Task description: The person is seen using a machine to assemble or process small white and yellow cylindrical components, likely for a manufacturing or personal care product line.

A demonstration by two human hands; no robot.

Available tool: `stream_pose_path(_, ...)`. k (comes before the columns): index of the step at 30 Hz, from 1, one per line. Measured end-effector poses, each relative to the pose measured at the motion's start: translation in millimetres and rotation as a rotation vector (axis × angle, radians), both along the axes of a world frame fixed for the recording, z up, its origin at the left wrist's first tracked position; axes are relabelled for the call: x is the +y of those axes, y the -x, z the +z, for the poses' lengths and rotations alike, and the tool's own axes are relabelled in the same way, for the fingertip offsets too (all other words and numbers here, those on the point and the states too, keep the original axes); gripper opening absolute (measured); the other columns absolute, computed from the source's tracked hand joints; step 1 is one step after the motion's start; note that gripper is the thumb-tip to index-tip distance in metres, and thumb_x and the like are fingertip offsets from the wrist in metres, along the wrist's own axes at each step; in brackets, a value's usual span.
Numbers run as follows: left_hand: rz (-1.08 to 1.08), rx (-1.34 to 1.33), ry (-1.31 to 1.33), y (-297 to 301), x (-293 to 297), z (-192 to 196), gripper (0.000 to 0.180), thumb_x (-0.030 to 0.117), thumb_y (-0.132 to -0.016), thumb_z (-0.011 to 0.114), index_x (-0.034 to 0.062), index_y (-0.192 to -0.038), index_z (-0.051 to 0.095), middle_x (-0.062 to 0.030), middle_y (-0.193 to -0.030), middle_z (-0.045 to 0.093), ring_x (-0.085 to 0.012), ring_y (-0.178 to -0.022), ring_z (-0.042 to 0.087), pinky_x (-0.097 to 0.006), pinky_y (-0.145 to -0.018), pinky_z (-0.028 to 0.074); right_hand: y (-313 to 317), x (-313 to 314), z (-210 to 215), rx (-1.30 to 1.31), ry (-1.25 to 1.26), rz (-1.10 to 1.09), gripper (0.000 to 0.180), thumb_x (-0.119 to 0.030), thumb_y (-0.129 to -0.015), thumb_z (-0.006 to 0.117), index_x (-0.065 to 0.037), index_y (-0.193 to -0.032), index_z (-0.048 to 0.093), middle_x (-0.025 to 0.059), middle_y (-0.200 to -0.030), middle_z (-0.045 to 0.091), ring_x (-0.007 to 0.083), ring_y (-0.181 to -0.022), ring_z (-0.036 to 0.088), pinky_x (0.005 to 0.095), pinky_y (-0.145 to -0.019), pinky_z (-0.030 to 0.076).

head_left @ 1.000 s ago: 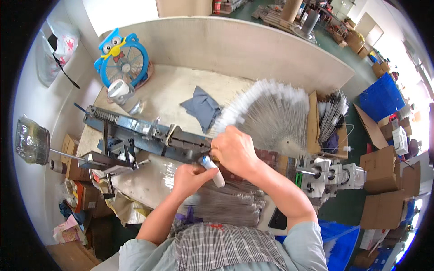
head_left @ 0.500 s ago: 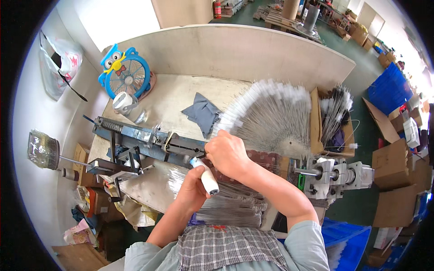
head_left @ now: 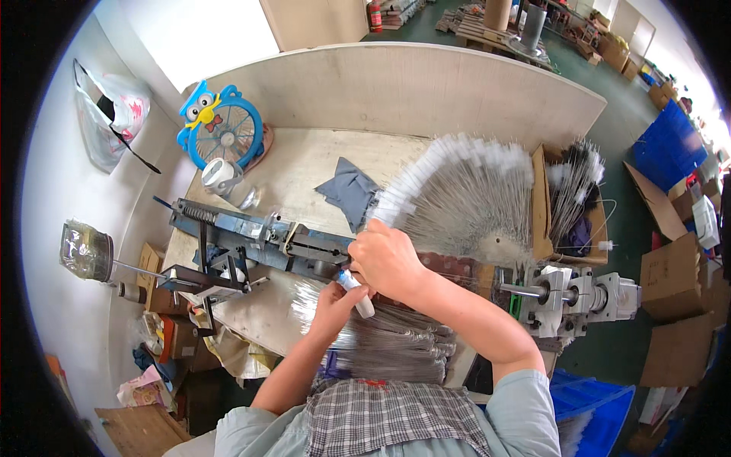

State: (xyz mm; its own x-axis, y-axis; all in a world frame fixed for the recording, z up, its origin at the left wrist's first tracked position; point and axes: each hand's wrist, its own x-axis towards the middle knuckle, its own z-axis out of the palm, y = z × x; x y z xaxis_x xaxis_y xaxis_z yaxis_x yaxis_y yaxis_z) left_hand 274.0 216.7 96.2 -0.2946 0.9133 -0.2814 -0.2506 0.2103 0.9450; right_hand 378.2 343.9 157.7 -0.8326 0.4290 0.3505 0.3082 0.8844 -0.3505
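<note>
In the head view, we see the left hand [head_left: 333, 311] grasping a white tube [head_left: 365, 307] with a blue end, thumb along its side. The right hand [head_left: 386, 260] is curled beside the right end of a long metal bar [head_left: 251, 237]; its fingertips are hidden, so we cannot tell whether they grip anything. We judge that the left hand tilts the tube to bring its blue end close to the bar, while the right hand works at the bar's end. The wire bundle [head_left: 400, 346] lies at the near side, probably for short reach. Farther right, the brushes [head_left: 464, 202] are fanned with their white heads outward, which we take as protection against crushing. A cardboard box [head_left: 541, 228] stands just right of them and holds more brushes. The tube lies within the left hand, to the near left of the right hand and above the wire bundle; we cannot confirm contact between tube and right hand.
</note>
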Motion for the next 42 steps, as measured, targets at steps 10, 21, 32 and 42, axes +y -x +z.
stream_pose_path(10,-0.047,0.512,0.008,6.5,1.1,-9.5,0.020,0.010,-0.069,0.070,0.0029,-0.074,0.052,-0.0040,-0.065,0.057,-0.0112,-0.061,0.054,-0.028,-0.057,0.045,-40.2,-35.7,14.2,0.110,0.008,0.000,0.020,-0.006,-0.071,0.060,-0.006,-0.090,0.062,0.0054,-0.077,0.060,0.0248,-0.072,0.057,0.0333,-0.062,0.048)
stream_pose_path(21,0.515,-0.483,0.060,120.3,-86.6,-40.7,0.029,0.029,-0.086,0.063,0.0059,-0.102,0.055,-0.0024,-0.081,0.059,-0.0109,-0.071,0.057,-0.025,-0.066,0.048,-23.1,-29.4,-45.2,-0.226,0.142,-0.180,0.021,-0.014,-0.078,0.062,-0.004,-0.095,0.059,0.0102,-0.089,0.053,0.0302,-0.081,0.059,0.0403,-0.068,0.049)
stream_pose_path(32,0.777,-0.605,-0.017,141.6,-92.9,-41.1,0.013,0.022,-0.085,0.060,0.0093,-0.085,0.060,0.0036,-0.069,0.056,-0.0089,-0.062,0.052,-0.022,-0.058,0.042,-57.7,-39.0,-14.2,-0.117,0.359,-0.023,0.015,-0.007,-0.076,0.063,-0.002,-0.091,0.062,0.0131,-0.085,0.057,0.0326,-0.074,0.059,0.0396,-0.065,0.049)
stream_pose_path(42,0.204,-0.256,-0.114,-19.5,-13.1,26.7,0.016,0.012,-0.083,0.060,-0.0024,-0.078,0.063,-0.0093,-0.070,0.061,-0.0157,-0.057,0.056,-0.029,-0.053,0.044,-94.6,3.8,16.2,0.120,0.328,-0.226,0.019,-0.009,-0.079,0.063,-0.001,-0.096,0.064,0.0112,-0.080,0.061,0.0288,-0.076,0.059,0.0343,-0.068,0.047)
